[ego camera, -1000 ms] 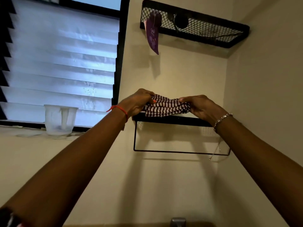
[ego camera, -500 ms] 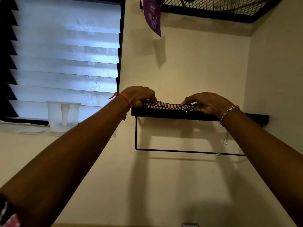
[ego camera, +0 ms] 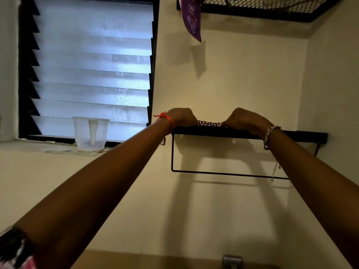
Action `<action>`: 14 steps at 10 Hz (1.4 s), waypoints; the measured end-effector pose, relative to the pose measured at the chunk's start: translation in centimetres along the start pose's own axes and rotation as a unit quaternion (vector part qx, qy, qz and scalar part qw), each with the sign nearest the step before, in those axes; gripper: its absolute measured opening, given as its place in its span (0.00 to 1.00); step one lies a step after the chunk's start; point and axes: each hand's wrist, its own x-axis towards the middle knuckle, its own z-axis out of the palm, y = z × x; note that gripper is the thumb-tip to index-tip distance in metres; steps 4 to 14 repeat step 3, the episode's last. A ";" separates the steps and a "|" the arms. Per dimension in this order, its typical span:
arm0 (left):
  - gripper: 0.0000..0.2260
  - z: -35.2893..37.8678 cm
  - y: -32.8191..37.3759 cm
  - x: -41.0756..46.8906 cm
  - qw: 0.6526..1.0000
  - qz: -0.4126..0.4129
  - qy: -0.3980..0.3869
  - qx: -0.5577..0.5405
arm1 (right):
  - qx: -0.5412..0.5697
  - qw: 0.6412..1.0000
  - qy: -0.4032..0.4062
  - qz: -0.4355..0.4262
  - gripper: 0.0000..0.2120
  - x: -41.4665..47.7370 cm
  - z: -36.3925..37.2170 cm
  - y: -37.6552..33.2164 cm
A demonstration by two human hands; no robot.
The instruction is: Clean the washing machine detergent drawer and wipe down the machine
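A checked red-and-white cloth (ego camera: 209,124) lies on top of a black wall shelf (ego camera: 303,135), seen from below so only its front strip shows. My left hand (ego camera: 182,117) grips the cloth's left end with curled fingers. At the cloth's right end my right hand (ego camera: 246,119) grips it the same way. Both arms reach up from below. The washing machine and its detergent drawer are out of view.
A clear plastic measuring jug (ego camera: 90,133) stands on the windowsill under a louvred window (ego camera: 91,68). Above hangs a black mesh shelf (ego camera: 272,8) with a purple pouch (ego camera: 192,20) dangling. A black rail (ego camera: 229,173) runs under the lower shelf. A metal fitting (ego camera: 232,261) sits at the bottom edge.
Both hands have lowered the cloth from above the shelf edge down flat onto the shelf. The camera has tilted, so the upper mesh shelf sits higher in view.
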 end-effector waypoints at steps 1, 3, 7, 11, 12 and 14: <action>0.23 0.6 -1.0 -1.2 0.999 0.028 0.009 -0.027 | 0.031 0.998 0.039 -0.039 0.18 -1.0 0.2 0.0; 0.22 0.8 -3.0 -7.1 0.983 0.116 0.131 -0.056 | 0.089 0.982 0.128 -0.109 0.14 -5.8 0.9 -2.4; 0.22 0.8 -3.0 -7.1 0.983 0.116 0.131 -0.056 | 0.089 0.982 0.128 -0.109 0.14 -5.8 0.9 -2.4; 0.22 0.8 -3.0 -7.1 0.983 0.116 0.131 -0.056 | 0.089 0.982 0.128 -0.109 0.14 -5.8 0.9 -2.4; 0.22 0.8 -3.0 -7.1 0.983 0.116 0.131 -0.056 | 0.089 0.982 0.128 -0.109 0.14 -5.8 0.9 -2.4; 0.22 0.8 -3.0 -7.1 0.983 0.116 0.131 -0.056 | 0.089 0.982 0.128 -0.109 0.14 -5.8 0.9 -2.4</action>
